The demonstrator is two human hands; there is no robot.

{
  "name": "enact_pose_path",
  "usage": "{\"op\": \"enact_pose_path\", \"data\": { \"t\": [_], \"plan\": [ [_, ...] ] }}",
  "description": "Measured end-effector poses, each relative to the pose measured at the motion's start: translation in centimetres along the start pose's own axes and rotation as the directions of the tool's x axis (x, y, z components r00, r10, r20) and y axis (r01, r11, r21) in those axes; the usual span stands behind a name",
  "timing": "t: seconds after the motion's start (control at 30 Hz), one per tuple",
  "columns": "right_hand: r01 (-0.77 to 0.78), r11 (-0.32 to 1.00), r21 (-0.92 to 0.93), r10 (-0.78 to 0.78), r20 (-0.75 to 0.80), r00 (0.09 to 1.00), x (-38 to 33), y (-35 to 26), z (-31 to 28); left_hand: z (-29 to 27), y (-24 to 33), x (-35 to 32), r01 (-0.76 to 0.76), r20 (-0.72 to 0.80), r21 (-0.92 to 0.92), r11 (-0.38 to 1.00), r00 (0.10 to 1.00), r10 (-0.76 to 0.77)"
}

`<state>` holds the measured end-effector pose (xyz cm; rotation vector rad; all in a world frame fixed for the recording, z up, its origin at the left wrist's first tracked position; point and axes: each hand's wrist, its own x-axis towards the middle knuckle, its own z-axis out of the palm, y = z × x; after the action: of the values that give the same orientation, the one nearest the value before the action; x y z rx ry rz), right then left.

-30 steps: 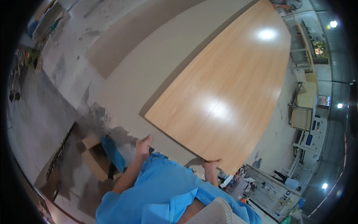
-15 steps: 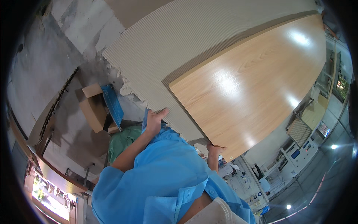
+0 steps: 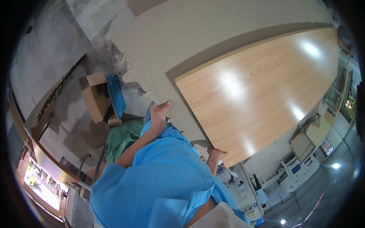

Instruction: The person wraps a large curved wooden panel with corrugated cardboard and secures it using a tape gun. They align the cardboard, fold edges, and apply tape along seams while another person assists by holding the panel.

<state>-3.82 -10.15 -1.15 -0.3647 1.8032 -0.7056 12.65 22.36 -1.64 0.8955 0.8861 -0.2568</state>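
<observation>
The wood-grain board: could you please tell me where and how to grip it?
Probably by its straight near edge, from the person's side, thumb on top: the board is broad, flat and thin, and that edge faces the person, with the right hand at one end.

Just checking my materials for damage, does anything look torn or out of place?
Yes, the corrugated sheet has a ragged, torn-looking edge near your left hand, odd beside its otherwise even ridges. The wood-grain board shows no obvious damage.

Left forearm [image 3: 141, 145] slanting up rightward, left fingers [image 3: 166, 106] parted; right fingers [image 3: 222, 154] partly hidden.
</observation>
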Motion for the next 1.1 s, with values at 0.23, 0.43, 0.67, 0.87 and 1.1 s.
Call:
{"op": "enact_pose_path", "data": {
  "t": [0.23, 0.43, 0.67, 0.87, 1.1],
  "plan": [
    [-0.004, 1.0, 0.009, 0.004, 0.019, 1.0, 2.3, 0.2, -0.7, 0.1, -1.3, 0.5, -0.051, -0.066, -0.084, 0.995, 0.997, 0.046],
    [0.026, 1.0, 0.017, -0.025, -0.093, 0.995, 1.9, 0.0, -0.7, 0.3, -0.8, 0.5, -0.054, -0.053, -0.003, 0.999, 0.997, 0.054],
    [-0.035, 0.999, -0.002, 0.035, -0.117, 0.993, 0.6, -0.1, -0.2, -2.8, -1.9, 1.1, -0.006, 0.102, 0.042, 0.999, 0.995, 0.002],
    [-0.08, 0.988, -0.131, 0.097, 0.134, 0.986, 1.9, 0.1, -2.7, -4.8, 7.9, 7.0, -0.39, 0.36, 0.362, 0.847, 0.896, 0.259],
    [-0.018, 0.917, -0.4, 0.179, 0.37, 0.911, 2.6, 0.2, -5.6, -1.3, 27.7, 21.5, -0.15, 0.407, 0.29, 0.945, 0.913, 0.02]
  ]
}}
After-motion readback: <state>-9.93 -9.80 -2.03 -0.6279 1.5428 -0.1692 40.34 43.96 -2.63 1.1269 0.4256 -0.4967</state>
